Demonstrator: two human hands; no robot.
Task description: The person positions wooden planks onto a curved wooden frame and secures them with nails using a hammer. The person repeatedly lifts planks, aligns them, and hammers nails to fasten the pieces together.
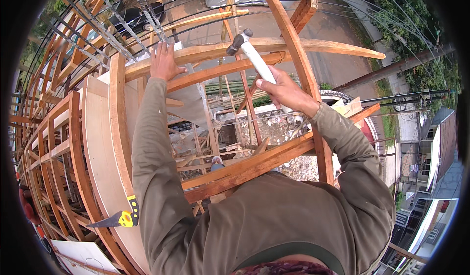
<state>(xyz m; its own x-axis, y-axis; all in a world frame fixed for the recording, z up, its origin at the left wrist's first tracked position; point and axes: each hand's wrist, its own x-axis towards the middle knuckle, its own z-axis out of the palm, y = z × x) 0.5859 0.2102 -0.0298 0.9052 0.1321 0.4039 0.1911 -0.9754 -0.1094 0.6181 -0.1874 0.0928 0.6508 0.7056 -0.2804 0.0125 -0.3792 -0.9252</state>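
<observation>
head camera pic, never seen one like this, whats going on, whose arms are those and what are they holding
The picture comes from a fisheye camera worn on a person's head, looking down, so straight timbers look bent. The two sleeved arms are that person's own. The right hand has its grip shut on a hammer with a pale handle and dark head, raised over a wooden beam. The left hand lies flat on the same beam. Around them is a frame of wooden beams high above the street. A handsaw with a yellow and black handle hangs at the lower left.
</observation>
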